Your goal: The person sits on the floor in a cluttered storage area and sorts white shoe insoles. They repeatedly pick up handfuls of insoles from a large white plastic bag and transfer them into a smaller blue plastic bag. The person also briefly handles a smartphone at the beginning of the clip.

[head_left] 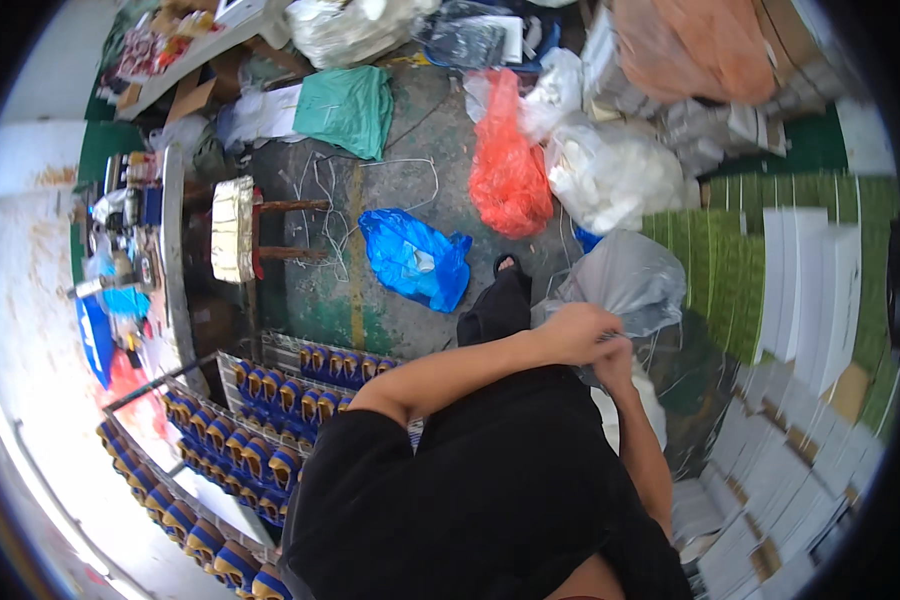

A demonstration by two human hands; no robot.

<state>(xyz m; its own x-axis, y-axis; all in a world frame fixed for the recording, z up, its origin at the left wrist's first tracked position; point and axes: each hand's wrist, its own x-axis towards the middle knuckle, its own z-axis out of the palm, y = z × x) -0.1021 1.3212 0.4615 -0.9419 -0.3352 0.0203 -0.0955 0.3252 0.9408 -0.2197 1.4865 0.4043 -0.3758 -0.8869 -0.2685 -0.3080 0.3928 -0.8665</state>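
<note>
To the right of my body, my two hands meet at the gathered top of a clear greyish plastic bag (638,275). My left hand (573,333) reaches across from the left, its fingers curled at the bag's neck. Just beneath it, my right hand (613,362) is closed against the same neck, the fingertips of both hands nearly touching. The bag is puffed out beyond my hands, and I cannot make out what is inside. Exactly how each finger grips the film is partly hidden.
A blue bag (417,260), a red bag (510,170) and a white-filled bag (605,175) lie on the floor ahead. Racks of blue-and-tan shoes (235,450) stand at left, near a padded stool (234,230). White boxes (770,470) are stacked at right beside green cartons (710,270).
</note>
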